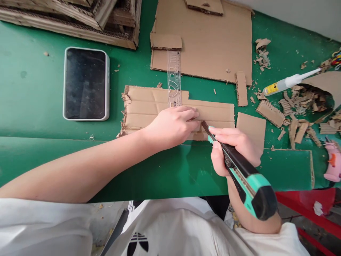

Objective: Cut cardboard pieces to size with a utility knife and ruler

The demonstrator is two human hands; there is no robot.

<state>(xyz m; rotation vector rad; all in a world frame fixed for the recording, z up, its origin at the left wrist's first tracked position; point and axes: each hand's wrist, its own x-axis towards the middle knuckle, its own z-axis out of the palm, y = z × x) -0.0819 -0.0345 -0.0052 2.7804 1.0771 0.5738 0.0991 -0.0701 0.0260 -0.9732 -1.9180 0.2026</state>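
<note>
A ragged-edged cardboard piece (144,101) lies near the table's front edge. My left hand (176,126) presses down on it, fingers curled together at its middle; the fingertips' undersides are hidden. A clear plastic ruler (174,80) runs from beneath a small cardboard strip (166,41) down to my left hand, where its near end is hidden. My right hand (234,145) is closed around a black and green utility knife (245,177). The knife's front end meets the cardboard just right of my left fingertips.
A grey-framed device with a dark screen (85,84) lies at left. Behind are a stacked cardboard structure (119,39) and a large cardboard sheet (213,42). At right are a glue bottle (282,84), cardboard scraps (301,128), a square cardboard piece (252,131) and a pink tool (333,161).
</note>
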